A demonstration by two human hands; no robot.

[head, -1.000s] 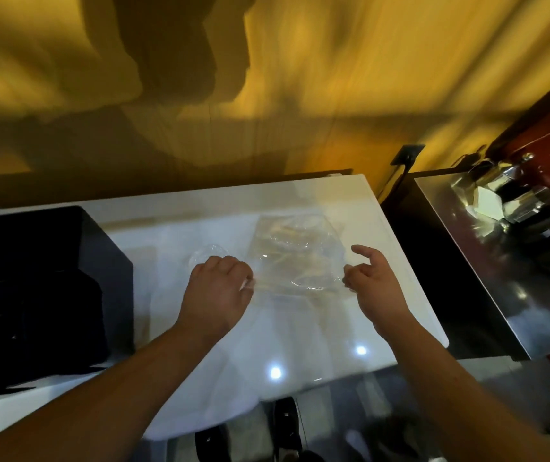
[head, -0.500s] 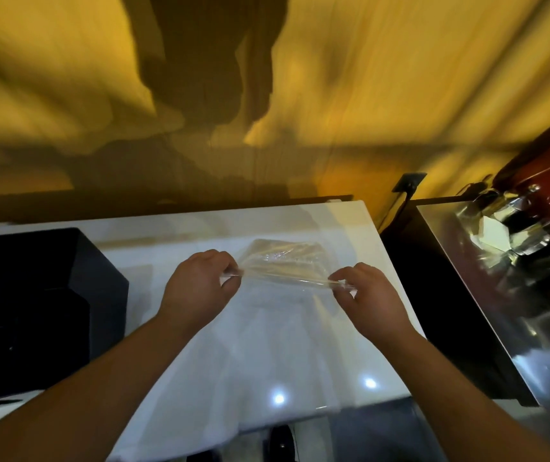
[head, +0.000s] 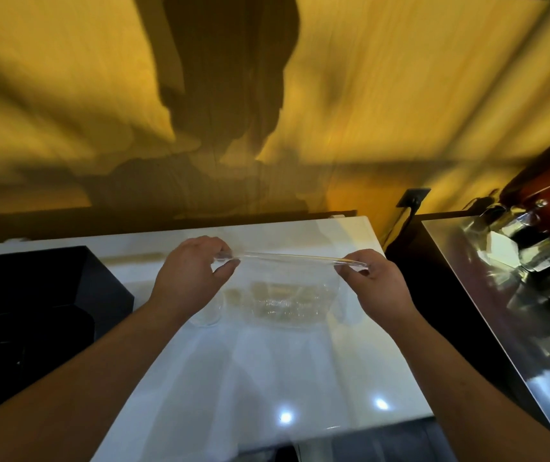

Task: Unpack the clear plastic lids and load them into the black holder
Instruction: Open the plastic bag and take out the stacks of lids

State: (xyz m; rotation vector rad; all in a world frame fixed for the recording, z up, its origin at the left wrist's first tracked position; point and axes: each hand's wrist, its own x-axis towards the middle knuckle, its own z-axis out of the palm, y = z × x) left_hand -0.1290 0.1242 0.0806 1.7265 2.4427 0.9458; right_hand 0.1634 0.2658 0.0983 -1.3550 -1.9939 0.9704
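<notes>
Holding a clear plastic bag [head: 287,288] of lids [head: 283,305] above the white counter [head: 300,361], the left hand [head: 188,278] and right hand [head: 375,288] each pinch an end of the bag's top edge, stretched taut between them. The lids hang below that edge, between both grips. The black holder [head: 40,305] stands well off to the left-hand side, apparently not yet loaded. Risk: if the film tears suddenly under this pull, the lids could spill across the counter or over its near edge.
</notes>
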